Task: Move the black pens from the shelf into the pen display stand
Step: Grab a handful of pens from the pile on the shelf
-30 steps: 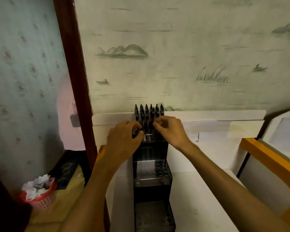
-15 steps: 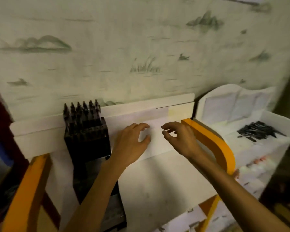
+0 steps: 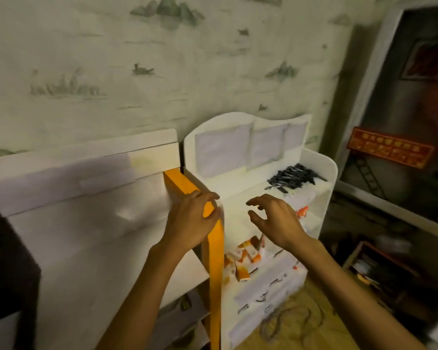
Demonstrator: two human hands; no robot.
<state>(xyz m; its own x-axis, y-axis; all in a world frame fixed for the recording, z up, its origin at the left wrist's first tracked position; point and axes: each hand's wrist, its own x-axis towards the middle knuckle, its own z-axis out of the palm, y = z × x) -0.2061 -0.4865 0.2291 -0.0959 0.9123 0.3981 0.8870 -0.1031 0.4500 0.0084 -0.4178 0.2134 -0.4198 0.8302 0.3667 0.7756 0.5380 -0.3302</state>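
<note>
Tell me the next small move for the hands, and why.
Probably reach the right hand further toward the pile of black pens on the white shelf: both hands are empty, and the right one is nearer the pile.

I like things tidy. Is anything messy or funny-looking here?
Yes. The black pens lie in a loose, jumbled heap on the top of the white shelf, pointing every which way. Lower down, small orange and white boxes look tipped over. Both hands, left hand and right hand, hold nothing.
</note>
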